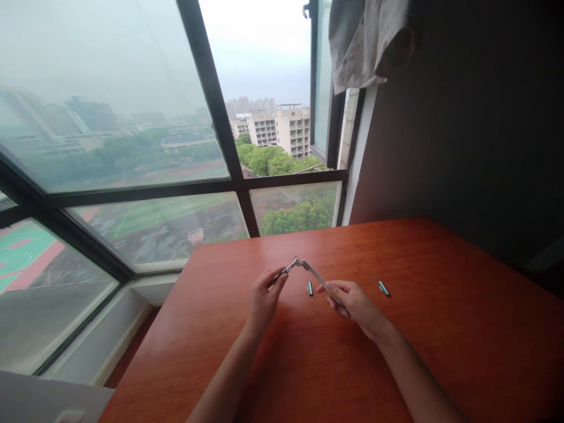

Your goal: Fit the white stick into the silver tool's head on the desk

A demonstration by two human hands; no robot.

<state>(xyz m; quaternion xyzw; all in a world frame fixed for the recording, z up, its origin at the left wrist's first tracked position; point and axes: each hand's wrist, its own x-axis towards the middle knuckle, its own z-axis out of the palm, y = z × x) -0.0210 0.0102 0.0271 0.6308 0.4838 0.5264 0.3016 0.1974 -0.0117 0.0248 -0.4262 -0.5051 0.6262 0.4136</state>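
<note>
My left hand (265, 296) pinches a razor handle (287, 270), dark at the grip and silver toward its narrow, forked tip. My right hand (350, 302) is closed round a long, flat silver tool (318, 277) with a thicker head, whose exact kind I cannot make out. The two tips meet or nearly meet above the table; whether they touch is unclear. Below them, between my hands, a small green-and-black razor cartridge (309, 288) lies on the tabletop. Another razor cartridge (384, 288) rests to the right of my right hand.
The reddish-brown wooden table (440, 352) stretches out under both hands. Beyond its far edge are large windows with a dark frame (238, 185), one pane swung open. A pale cloth (365, 44) hangs at the upper right beside a dark wall (462, 135).
</note>
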